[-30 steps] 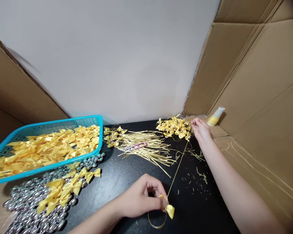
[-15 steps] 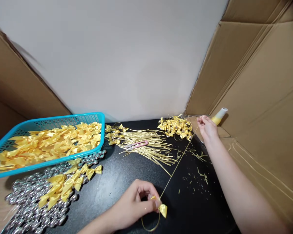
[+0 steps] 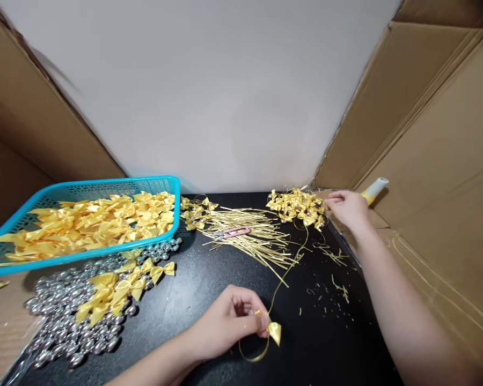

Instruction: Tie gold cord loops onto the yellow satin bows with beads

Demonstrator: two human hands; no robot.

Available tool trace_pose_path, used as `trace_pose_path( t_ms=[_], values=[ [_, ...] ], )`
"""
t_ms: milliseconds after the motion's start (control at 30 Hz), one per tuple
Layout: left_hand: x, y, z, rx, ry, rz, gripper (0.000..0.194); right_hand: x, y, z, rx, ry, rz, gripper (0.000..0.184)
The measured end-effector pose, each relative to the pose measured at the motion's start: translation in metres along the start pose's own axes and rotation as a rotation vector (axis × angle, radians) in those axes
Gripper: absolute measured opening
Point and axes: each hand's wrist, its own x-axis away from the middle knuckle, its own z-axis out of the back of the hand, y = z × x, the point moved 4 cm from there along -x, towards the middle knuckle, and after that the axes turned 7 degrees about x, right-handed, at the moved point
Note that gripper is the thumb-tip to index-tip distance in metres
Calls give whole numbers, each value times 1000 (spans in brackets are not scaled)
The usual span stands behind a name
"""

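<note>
My left hand (image 3: 235,324) is closed in a pinch on a yellow satin bow (image 3: 274,333), low in the middle of the view. A gold cord loop (image 3: 254,358) hangs below the bow. From the pinch a thin gold cord (image 3: 280,284) runs slack up to a pile of finished bows with cord loops (image 3: 295,206). Just right of that pile is my right hand (image 3: 348,209), its thumb and fingers slightly apart, with no taut cord at them. Some of its fingers are hidden.
At left stands a turquoise basket (image 3: 177,214) of yellow bows. Silver beads (image 3: 72,316) and loose bows (image 3: 116,292) lie before it. Pink-handled snips (image 3: 237,231) rest on cut gold cords (image 3: 257,246). A pale tube (image 3: 375,190) stands by the right cardboard wall (image 3: 438,145).
The cord, stretched straight between my hands before, now hangs slack and curved. My right hand's pinch has loosened beside the pile. My left hand keeps the bow. The view has shifted slightly.
</note>
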Motion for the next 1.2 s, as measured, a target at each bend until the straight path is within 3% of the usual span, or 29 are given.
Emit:
trace_pose_path(
  t_ms=[67,133,167,233,267,300,333,433,533,633,733,1067,1200],
  values=[
    [-1,1,-1,7,2,-2,20,18,-27,4,94,29,105,21],
    [-1,2,-1,17,-1,-1,19,52,-63,-2,236,-78,369,30],
    [-2,2,-1,22,-3,-2,18,75,-77,-10,214,-247,475,31],
    [-2,4,0,24,-5,-9,17,132,-92,-30,103,-837,592,31],
    [-1,5,0,20,-7,-14,16,160,-91,-38,96,-1109,570,29],
    [-1,7,1,14,-8,-19,16,181,-87,-43,117,-1255,527,27],
    [0,7,1,6,-8,-21,16,196,-80,-46,170,-1285,506,23],
    [0,7,4,-18,-1,-21,18,216,-53,-56,163,-1204,444,48],
    [0,1,7,-53,21,-12,16,218,-28,-68,-159,-1101,244,67],
    [-1,-4,8,-107,62,-25,15,225,-12,-79,-478,-1044,45,72],
    [-1,-5,7,-183,73,-51,15,232,-7,-83,-614,-1002,-49,71],
    [6,-5,8,-269,113,-47,7,223,-10,-76,-700,-904,-101,67],
    [4,-4,8,-255,126,-46,7,214,-16,-72,-679,-865,-31,68]
  ],
)
